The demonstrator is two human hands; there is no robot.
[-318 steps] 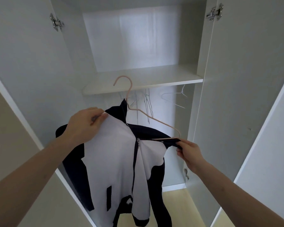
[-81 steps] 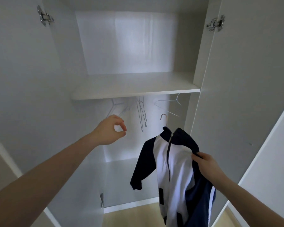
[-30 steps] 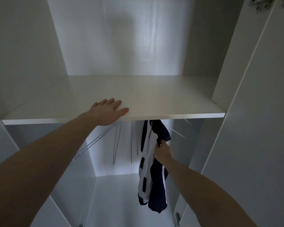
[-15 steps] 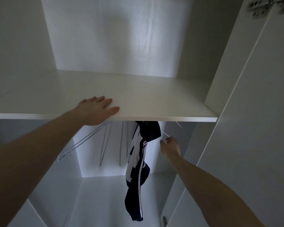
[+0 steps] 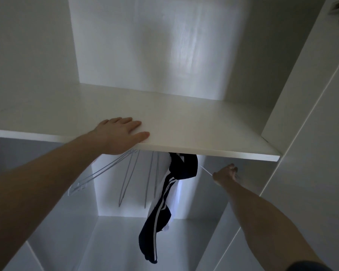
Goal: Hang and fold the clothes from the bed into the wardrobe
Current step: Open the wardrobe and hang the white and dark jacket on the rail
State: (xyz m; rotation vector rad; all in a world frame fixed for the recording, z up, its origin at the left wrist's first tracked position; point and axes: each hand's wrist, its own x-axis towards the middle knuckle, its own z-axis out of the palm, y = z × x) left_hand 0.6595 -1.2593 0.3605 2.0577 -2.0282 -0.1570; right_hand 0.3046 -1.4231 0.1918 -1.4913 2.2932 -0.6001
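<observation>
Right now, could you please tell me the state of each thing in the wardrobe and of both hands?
jacket: hanging below the shelf, held by neither hand.
empty hangers: hanging bare, left of the jacket.
shelf: bare where visible.
left hand: flat on the shelf edge.
right hand: at a thin hanger, grip unclear.

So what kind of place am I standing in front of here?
Most likely the inside of a white wardrobe. A shelf runs across it, with your left hand flat on it; below hang empty wire hangers and a dark jacket with white stripes.
</observation>
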